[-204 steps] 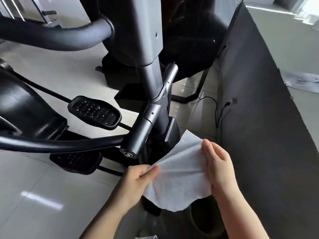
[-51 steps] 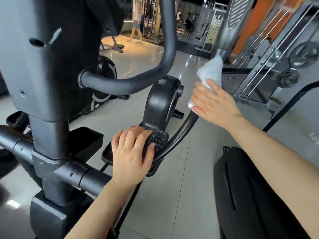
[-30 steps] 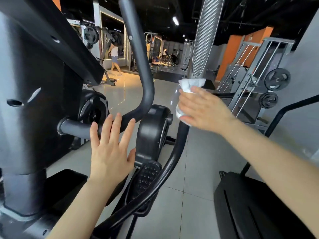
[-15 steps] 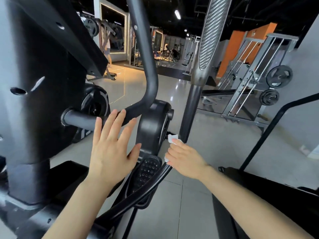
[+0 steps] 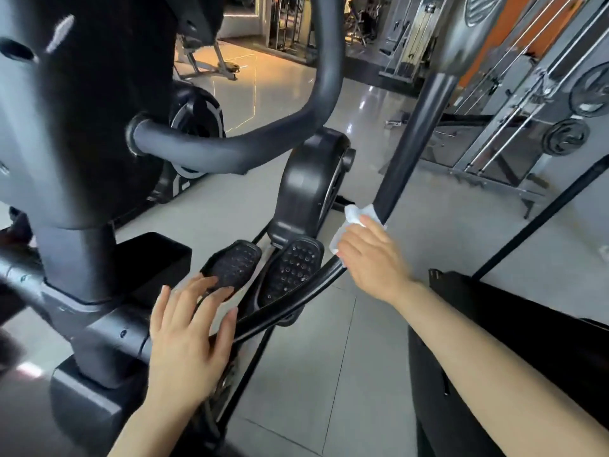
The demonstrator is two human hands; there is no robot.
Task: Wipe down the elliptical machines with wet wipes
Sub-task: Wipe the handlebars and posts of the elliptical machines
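— Thin white wet wipe [image 5: 354, 222], bunched, soft and limp, nearly weightless; likely damp and a bit slick. Pressed under the right hand [image 5: 372, 258] against the black curved tubular swing arm [image 5: 392, 179] of the elliptical, low down, just above the bend toward the pedals. Fingers close together and laid over the wad, curling round the bar; thumb hidden, so can't tell how far round.

— Best hold?

— Wrapped round the tube, palm behind it, probably; otherwise apt to slide off the smooth painted metal. Arm itself stiff, heavy, and pivoted, so liable to swing under pressure.

— Hence the other hand?

— Possibly. Left hand [image 5: 191, 338] spread, fingers apart and fairly straight, gripping nothing, over the grey lower crossbar [image 5: 108, 334] near the studded black rubber pedals [image 5: 293, 265]. Touching or hovering: can't tell.

— Underfoot and around?

— Glossy pale grey floor tiles [image 5: 296, 374], reflective, likely slippery if wet. Dark gym hall beyond, silver weight rack with black plates [image 5: 540, 120] to the right, more machines further back.
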